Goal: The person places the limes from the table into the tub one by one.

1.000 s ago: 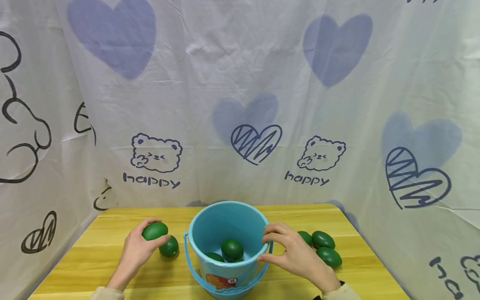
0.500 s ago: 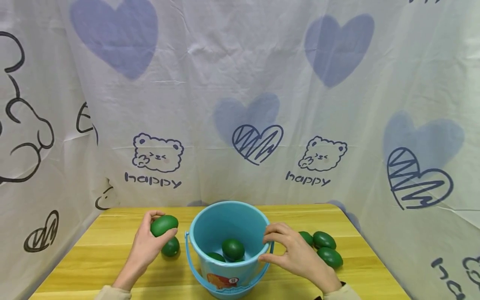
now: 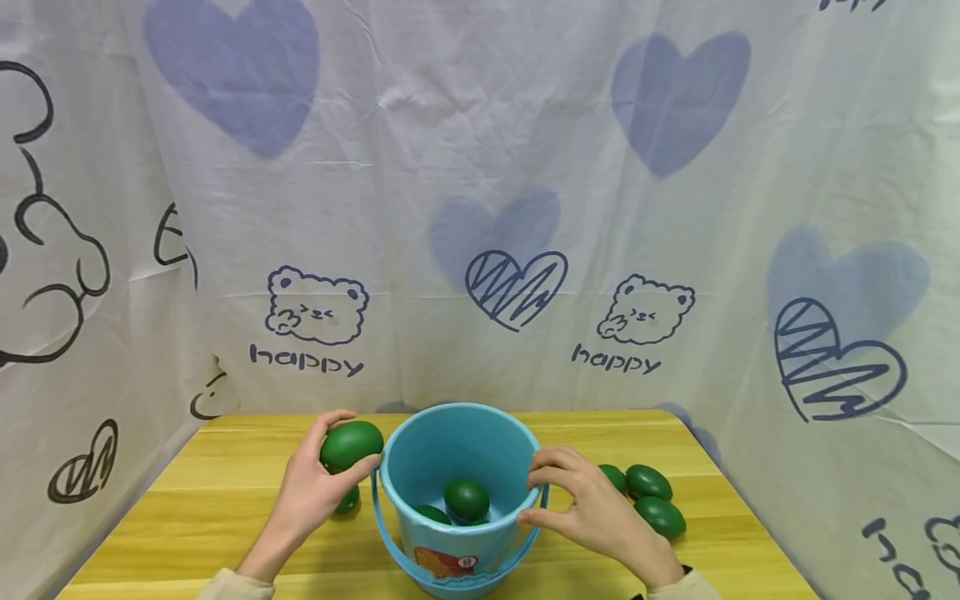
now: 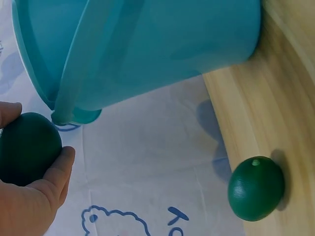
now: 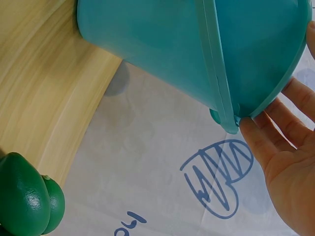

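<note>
In the head view my left hand (image 3: 318,475) holds a smooth dark green oval fruit (image 3: 351,446), avocado-like, between thumb and fingers. It is up at the left rim of a light blue bucket (image 3: 457,546). Another such fruit (image 4: 256,188) lies on the table below, partly hidden by my hand in the head view. My right hand (image 3: 588,508) grips the bucket's right rim, fingers bent at the edge and thumb nearer me. Inside the bucket, green fruits (image 3: 467,500) lie at the bottom. The bucket stands upright, its handle hanging down in front.
Several more green fruits (image 3: 659,517) lie together on the wooden table (image 3: 720,550), right of the bucket. A white cloth (image 3: 420,350) printed with hearts and bears hangs behind the table and along both sides.
My left hand has carried its green fruit to the right and slightly up, from above the table to the bucket's left rim. My right hand stays at the rim.
</note>
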{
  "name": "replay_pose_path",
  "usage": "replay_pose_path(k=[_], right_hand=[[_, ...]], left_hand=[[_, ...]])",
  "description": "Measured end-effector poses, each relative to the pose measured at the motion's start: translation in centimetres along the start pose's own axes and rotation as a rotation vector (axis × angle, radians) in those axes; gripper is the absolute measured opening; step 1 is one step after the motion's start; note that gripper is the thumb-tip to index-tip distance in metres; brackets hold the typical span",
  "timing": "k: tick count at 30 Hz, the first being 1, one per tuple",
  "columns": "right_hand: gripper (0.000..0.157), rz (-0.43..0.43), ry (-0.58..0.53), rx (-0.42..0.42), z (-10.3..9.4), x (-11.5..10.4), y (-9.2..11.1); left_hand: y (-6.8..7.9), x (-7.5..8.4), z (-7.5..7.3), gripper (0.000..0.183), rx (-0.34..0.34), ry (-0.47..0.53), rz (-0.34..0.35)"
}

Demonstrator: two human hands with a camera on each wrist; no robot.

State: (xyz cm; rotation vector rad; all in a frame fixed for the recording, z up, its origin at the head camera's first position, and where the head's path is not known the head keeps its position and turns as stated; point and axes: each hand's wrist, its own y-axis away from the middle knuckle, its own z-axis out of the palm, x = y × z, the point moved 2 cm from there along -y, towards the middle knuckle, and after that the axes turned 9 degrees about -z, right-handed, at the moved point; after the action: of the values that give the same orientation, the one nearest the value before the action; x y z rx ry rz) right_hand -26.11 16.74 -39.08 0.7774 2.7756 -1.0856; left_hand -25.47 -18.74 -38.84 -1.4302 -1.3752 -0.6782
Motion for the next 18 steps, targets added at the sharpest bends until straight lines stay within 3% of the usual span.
replay_pose_path(k=[4, 8, 18], right_hand=[[0.027, -0.003, -0.003, 0.004, 0.0, 0.1, 0.1], [0.027, -0.008, -0.004, 0.003, 0.1, 0.1, 0.1], [0.027, -0.007, 0.001, -0.006, 0.0, 0.0, 0.2]], left_hand=[[-0.1, 0.7, 0.4, 0.061, -0.010, 0.008, 0.016], [0.0, 1.1, 1.0, 0.057, -0.030, 0.033, 0.079], [-0.1, 1.0, 3.1, 0.065, -0.109, 0.032, 0.201]])
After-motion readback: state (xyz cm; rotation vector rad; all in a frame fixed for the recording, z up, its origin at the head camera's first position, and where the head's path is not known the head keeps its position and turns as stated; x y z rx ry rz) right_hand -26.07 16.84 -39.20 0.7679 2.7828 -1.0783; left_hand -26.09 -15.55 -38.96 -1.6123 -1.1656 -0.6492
